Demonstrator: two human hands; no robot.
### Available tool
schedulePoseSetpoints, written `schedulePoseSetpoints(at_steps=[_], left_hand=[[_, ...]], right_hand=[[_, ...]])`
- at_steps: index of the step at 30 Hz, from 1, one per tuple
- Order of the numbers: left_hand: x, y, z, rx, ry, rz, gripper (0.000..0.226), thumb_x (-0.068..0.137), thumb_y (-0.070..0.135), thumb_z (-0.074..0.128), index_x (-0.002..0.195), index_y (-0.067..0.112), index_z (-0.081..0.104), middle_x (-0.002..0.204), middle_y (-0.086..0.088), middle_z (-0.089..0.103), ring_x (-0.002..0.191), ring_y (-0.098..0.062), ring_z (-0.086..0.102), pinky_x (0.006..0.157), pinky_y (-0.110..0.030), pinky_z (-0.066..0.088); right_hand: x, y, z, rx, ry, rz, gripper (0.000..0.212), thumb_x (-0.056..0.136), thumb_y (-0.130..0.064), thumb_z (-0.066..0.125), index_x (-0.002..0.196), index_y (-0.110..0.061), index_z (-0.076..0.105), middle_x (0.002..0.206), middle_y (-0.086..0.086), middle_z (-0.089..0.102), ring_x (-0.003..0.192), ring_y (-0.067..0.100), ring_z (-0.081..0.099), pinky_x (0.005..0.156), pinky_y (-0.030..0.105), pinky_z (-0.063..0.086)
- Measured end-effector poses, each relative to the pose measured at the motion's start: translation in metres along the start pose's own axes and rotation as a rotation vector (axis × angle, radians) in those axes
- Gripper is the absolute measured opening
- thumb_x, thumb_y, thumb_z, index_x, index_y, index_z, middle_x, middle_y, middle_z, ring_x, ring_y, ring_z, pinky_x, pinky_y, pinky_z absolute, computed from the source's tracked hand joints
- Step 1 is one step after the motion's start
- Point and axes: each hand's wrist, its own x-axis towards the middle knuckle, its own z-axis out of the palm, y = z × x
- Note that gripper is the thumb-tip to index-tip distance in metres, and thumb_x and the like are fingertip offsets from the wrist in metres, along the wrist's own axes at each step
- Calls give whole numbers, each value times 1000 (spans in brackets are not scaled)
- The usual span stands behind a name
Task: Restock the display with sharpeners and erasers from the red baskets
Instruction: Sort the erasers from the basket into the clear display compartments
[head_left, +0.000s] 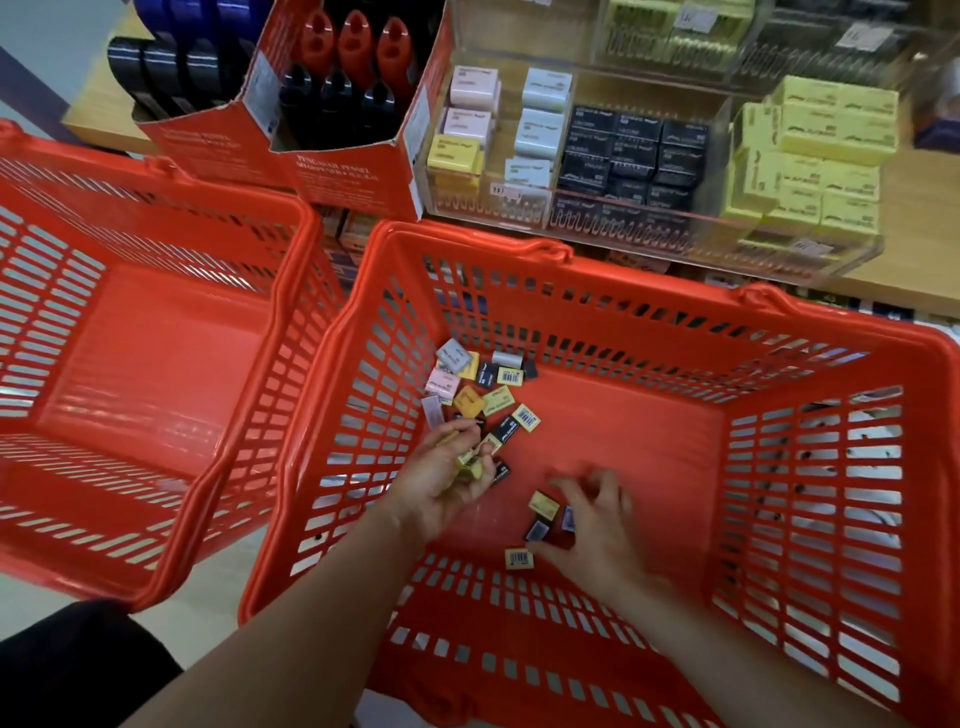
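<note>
Both my hands are down inside the right red basket (810, 358). Several small erasers (475, 389) in yellow, black, pink and grey lie loose on its floor. My left hand (441, 480) is cupped and shut on a few yellow erasers (470, 465). My right hand (597, 525) hovers with spread fingers over a yellow eraser (544, 505) and two dark ones (537, 530); it is blurred. Another yellow eraser (519, 558) lies just left of its thumb. The clear display trays (623, 218) above hold stacked pastel, black and yellow erasers.
A second red basket (156, 338) stands at the left with nothing seen inside. Behind it a red cardboard box (353, 171) holds red and black sharpeners (353, 67). The display sits on a wooden shelf (919, 234). A dark trouser leg (78, 670) shows at bottom left.
</note>
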Motion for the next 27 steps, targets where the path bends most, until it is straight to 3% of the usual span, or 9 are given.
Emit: schedulePoseSetpoints(at_steps=[5,9,13,15,18,22,25,27], left_hand=[[1,2,3,14,-4,-30,12,93,1,61,97,11,67,92,-15,63,69,-17,66,55,-27,56],[-3,0,9,55,-38,-35,13,91,0,63,99,10,67,88,-13,63,70,-17,65,55,-27,56],[-10,0,16,258,-32,-15,8,89,5,69,95,10,72,91,-9,64,72,-17,66,58,-27,57],[-21,3,24,370,-52,-32,5,89,11,70,94,11,71,87,-7,63,72,-17,64,58,-28,57],[-51,15,47,503,-111,9,10,90,19,70,96,11,67,87,-6,60,72,-16,61,60,-28,57],[-124,35,92,714,-262,144,15,95,27,62,100,13,60,98,-9,54,71,-16,59,58,-25,55],[-178,49,122,852,-365,228,19,96,32,61,98,13,57,94,-7,52,70,-17,58,58,-25,53],[-216,55,142,938,-419,307,24,95,36,61,102,13,57,99,-6,54,74,-17,59,61,-24,53]], right_hand=[[9,-10,21,-89,79,-155,52,74,-32,79,121,-27,58,129,2,40,119,26,40,97,36,44],[23,-4,12,-85,115,-134,48,71,-12,75,117,-22,64,128,3,49,119,27,43,102,30,36],[36,-10,-21,376,150,32,34,67,-2,79,95,-19,69,102,5,65,92,22,61,83,24,44],[34,-19,-43,648,135,164,31,72,-3,79,97,-18,70,93,4,70,76,20,69,73,27,54],[14,-32,-85,768,176,139,31,74,-7,82,92,-28,67,82,2,71,53,8,66,57,19,52],[-44,-59,-164,631,258,-91,32,71,-12,83,88,-34,68,81,-2,74,72,12,69,77,33,55],[-81,-78,-216,486,316,-229,34,71,-18,83,96,-37,71,89,-10,75,85,5,69,84,29,53],[-111,-90,-253,388,389,-302,36,70,-21,81,103,-36,73,94,-14,74,87,0,66,82,17,49]])
